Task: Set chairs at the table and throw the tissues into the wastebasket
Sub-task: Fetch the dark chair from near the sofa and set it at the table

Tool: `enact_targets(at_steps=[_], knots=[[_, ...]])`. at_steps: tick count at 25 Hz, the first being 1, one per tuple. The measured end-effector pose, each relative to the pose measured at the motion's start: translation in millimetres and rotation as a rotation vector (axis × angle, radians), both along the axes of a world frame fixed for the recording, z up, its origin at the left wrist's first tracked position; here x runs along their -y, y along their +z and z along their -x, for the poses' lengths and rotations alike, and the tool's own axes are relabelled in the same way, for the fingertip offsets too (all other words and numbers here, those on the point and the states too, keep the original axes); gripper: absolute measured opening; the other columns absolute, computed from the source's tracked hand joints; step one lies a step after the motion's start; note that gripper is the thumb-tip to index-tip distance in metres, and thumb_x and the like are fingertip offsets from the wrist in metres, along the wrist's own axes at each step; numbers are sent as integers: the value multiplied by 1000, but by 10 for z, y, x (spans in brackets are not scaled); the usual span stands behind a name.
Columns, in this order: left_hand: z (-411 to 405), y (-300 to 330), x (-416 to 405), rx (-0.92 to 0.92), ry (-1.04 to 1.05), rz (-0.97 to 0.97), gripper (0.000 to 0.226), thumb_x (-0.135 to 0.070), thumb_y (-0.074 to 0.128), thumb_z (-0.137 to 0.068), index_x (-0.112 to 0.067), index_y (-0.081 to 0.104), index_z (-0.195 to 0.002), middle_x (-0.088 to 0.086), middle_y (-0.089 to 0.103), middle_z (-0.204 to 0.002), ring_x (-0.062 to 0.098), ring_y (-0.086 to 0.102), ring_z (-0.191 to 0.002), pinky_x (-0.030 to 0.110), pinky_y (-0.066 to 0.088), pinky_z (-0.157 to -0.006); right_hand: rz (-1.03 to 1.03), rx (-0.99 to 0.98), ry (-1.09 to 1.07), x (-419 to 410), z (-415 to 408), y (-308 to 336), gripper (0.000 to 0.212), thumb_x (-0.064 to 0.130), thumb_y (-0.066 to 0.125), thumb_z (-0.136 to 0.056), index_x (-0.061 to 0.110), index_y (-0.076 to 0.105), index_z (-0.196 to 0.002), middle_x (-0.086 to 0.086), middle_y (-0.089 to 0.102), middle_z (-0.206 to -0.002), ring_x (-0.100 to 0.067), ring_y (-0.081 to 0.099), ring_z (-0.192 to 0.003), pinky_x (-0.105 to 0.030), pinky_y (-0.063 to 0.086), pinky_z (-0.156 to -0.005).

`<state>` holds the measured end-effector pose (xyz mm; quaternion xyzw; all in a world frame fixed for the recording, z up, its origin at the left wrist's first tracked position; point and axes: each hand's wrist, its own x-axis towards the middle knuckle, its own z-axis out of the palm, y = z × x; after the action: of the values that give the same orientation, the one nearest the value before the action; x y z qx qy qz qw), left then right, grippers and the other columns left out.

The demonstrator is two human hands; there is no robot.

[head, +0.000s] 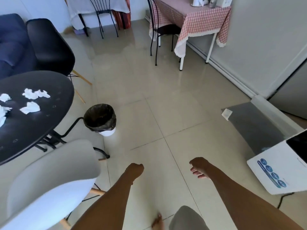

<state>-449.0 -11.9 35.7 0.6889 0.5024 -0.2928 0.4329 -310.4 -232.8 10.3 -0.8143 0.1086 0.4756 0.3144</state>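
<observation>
A round black table (54, 113) stands at the left with several crumpled white tissues (35, 94) on it. A white shell chair (54, 176) sits at its near side, and a black shell chair (49, 47) at its far side. A white wastebasket (100, 120) lined with a dark bag stands on the floor right of the table. My left hand (135, 170) hangs over the floor with its fingers curled shut and nothing in it. My right hand (199, 168) hovers to the right, fingers loosely bent and apart, holding nothing.
A dark blue sofa (11, 47) sits behind the black chair. A table with a pink checked cloth (196, 22) and a black metal chair (159, 30) stand at the back right; another metal chair (103, 14) at the back. A white box (279, 170) and grey cabinet (252, 125) are on the right.
</observation>
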Motion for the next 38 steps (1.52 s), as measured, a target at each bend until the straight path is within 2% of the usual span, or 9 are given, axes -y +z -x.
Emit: enact_targets(at_steps=[3,6,9,14,20,26,29,34,38], knots=[[-733,13,-332,13,-3,56,27,-31,45,-97,-10,54,-112,9,47,-88,16,41,-62,31,37,-77,48,-22,54,-194,-709,-28,32,20,38,-96,5,56,-118,-10,61,-95,-18,52,-65,-31,45,-76],[-1528,-76,-625,13,-5,55,21,-29,44,-96,-13,52,-107,7,43,-78,15,34,-55,30,37,-71,74,-19,105,-363,-1571,-193,19,17,36,-94,11,51,-103,-7,57,-81,-17,44,-58,-26,40,-63],[-2315,-72,-863,19,40,92,19,-25,43,-95,-8,46,-86,5,40,-72,15,34,-54,25,34,-65,103,13,128,-595,-2482,-168,11,17,37,-92,12,47,-92,-5,54,-73,-16,38,-51,-22,35,-58],[-3516,2,-1380,70,183,151,23,-28,44,-94,-11,46,-80,4,43,-70,16,36,-55,22,32,-59,58,49,105,-1239,-3954,69,16,15,39,-93,15,39,-76,-5,45,-66,-16,33,-50,-21,27,-54],[-4679,-60,-2236,71,314,159,19,-25,43,-95,-7,45,-91,5,40,-72,17,34,-57,29,36,-73,-34,-31,242,-2421,-5215,110,10,17,45,-95,14,44,-85,-6,50,-71,-16,42,-57,-24,34,-57],[-5812,-88,-3490,61,370,124,19,-23,41,-94,-6,48,-98,10,46,-97,23,43,-75,30,39,-76,-54,-109,244,-3753,-6406,83,15,12,45,-92,15,43,-77,-6,48,-68,-17,39,-55,-24,31,-56],[-6377,-68,-4169,87,405,93,17,-23,42,-93,-7,48,-95,9,44,-90,19,38,-62,29,38,-72,-97,-106,204,-4385,-7041,118,14,12,47,-92,13,47,-79,-8,50,-70,-18,42,-56,-24,32,-56],[-7194,-208,-5268,117,504,111,15,-25,50,-82,-10,47,-79,5,39,-71,18,34,-56,26,36,-66,-67,-70,331,-5591,-8065,33,7,16,44,-94,10,46,-93,-6,51,-72,-17,44,-57,-25,36,-59],[-7857,-227,-6142,97,628,94,17,-23,46,-91,-7,52,-90,5,41,-73,19,39,-60,28,40,-70,-35,-59,485,-6802,-8961,109,7,16,45,-93,11,48,-97,-5,52,-72,-17,47,-58,-25,38,-59]])
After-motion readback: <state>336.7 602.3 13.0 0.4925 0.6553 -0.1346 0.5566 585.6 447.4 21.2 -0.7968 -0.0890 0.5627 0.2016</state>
